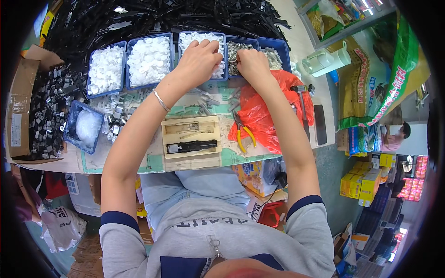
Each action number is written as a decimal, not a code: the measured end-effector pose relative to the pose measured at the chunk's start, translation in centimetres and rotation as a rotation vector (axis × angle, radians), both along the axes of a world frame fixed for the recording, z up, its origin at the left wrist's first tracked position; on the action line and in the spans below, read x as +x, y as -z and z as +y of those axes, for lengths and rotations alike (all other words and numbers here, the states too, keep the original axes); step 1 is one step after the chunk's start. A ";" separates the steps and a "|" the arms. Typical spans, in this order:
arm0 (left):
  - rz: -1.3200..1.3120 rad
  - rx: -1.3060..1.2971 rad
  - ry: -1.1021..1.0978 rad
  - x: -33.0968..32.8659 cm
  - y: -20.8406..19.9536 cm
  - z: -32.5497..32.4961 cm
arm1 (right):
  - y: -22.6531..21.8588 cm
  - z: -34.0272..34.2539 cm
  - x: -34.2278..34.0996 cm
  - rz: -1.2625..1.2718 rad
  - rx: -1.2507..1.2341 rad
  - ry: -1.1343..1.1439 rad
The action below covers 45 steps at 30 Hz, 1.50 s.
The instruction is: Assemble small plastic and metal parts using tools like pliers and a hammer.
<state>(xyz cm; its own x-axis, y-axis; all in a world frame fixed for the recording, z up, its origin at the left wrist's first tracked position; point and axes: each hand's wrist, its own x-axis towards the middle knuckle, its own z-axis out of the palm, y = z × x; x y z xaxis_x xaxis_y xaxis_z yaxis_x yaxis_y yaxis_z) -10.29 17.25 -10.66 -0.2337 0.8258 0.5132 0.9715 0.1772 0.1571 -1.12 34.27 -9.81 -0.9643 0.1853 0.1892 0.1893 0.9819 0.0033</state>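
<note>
My left hand (200, 60) is over a blue bin of small white plastic parts (191, 38), its fingers curled down among them. Beside it, my right hand (253, 64) reaches into the neighbouring blue bin of small metal parts (234, 54), fingers closed and pointing down. Whatever either hand's fingertips grip is hidden. Nearer to me, between my forearms, lies a cream holder (190, 125) with shaped recesses. A black, elongated part (197, 147) with a silvery end rests in its front recess.
Yellow-handled pliers (242, 133) lie by a red plastic bag (278, 99), with a hammer (301, 104) on it. A dark phone (320, 124) and pale green cup (327, 61) stand right. Two more bins of white parts (148, 60) sit left; black parts (139, 18) heap behind.
</note>
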 end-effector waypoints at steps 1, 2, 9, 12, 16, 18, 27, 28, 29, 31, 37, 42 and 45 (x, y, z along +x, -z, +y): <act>-0.022 -0.006 0.010 -0.1 -0.1 0.0 | -0.2 0.0 -0.1 -0.001 -0.013 0.009; -0.047 -0.009 0.018 -0.3 -0.2 0.0 | -0.3 0.0 -0.2 -0.004 -0.024 0.017; -0.088 0.011 0.056 -0.4 0.0 0.3 | 0.9 1.1 0.7 0.320 -0.298 -0.032; -0.286 0.177 0.081 -1.0 0.4 -0.3 | 0.3 0.8 1.2 0.386 -0.528 0.030; -0.988 0.334 -0.098 2.5 -1.6 -3.2 | -2.5 -3.8 4.0 0.499 -1.181 0.052; -1.500 0.493 0.005 5.1 -1.4 -5.3 | -3.7 -8.0 6.3 0.564 -1.512 -0.026; -2.312 0.875 0.339 11.5 0.9 -9.9 | -2.7 -14.9 9.9 0.715 -1.667 -0.185; -2.285 0.871 0.336 11.7 0.8 -10.1 | -2.7 -15.2 10.1 0.698 -1.614 -0.194; -2.260 0.864 0.333 12.1 0.6 -10.4 | -2.9 -15.5 10.3 0.682 -1.561 -0.201; -2.215 0.858 0.324 12.4 0.3 -10.8 | -3.2 -15.8 10.6 0.657 -1.508 -0.213; -2.072 0.851 0.265 13.5 0.8 -12.3 | -2.9 -16.3 11.4 0.627 -1.571 -0.211; -1.819 0.876 0.064 15.1 0.5 -13.3 | -2.1 -17.1 12.2 0.573 -1.306 -0.247; -1.230 0.858 -0.191 16.3 0.9 -13.8 | -1.6 -17.6 13.1 0.448 -1.268 -0.144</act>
